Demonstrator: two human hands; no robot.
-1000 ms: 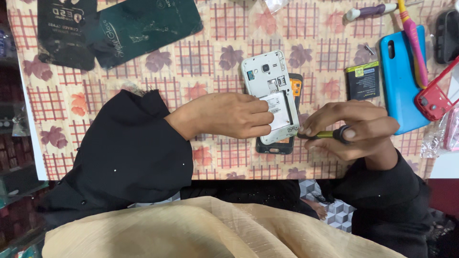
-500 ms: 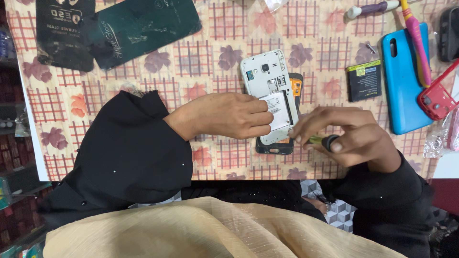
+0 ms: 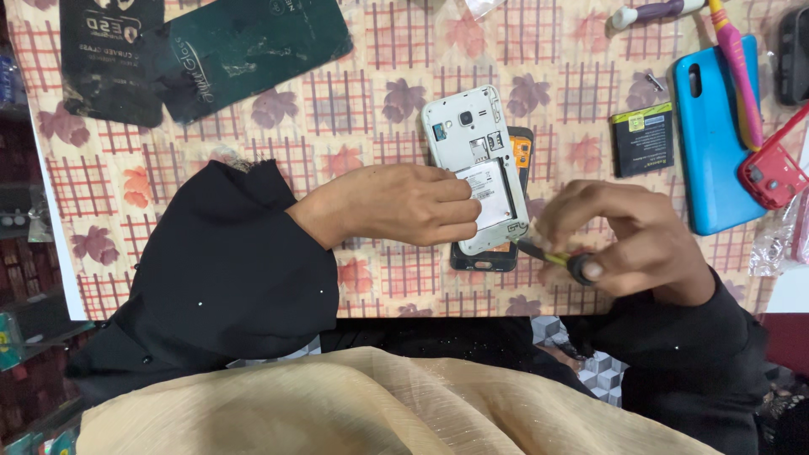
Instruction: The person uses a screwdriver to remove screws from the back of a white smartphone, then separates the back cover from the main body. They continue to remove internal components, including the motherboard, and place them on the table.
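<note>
White phone [image 3: 476,164], back cover off, is held tilted just above the patterned tablecloth [image 3: 354,101], over a dark phone body [image 3: 489,253] lying on the cloth beneath it. Camera end points away from the person; the open battery bay faces up.

Left hand [image 3: 396,205] is closed on the phone's left edge, fingertips curled over onto the bay area. Right hand [image 3: 628,240] is closed around a small screwdriver [image 3: 552,257] with a yellow-and-black handle; the tip is at the phone's lower right corner, touching or nearly so, cannot be told which.

Handling, as judged: light, rigid plastic shell, smooth and likely slippery at the edges. Exposed bay and slots look fragile, so grip is best kept on the 2 long side rails, away from the contacts and camera lens. Tip pressure at the corner could pivot the phone, so the left-hand hold has to counter it.

Nearby, well apart: loose black battery [image 3: 642,139], blue phone case [image 3: 716,143], red frame [image 3: 771,168], 2 dark packets [image 3: 211,50] at top left.
</note>
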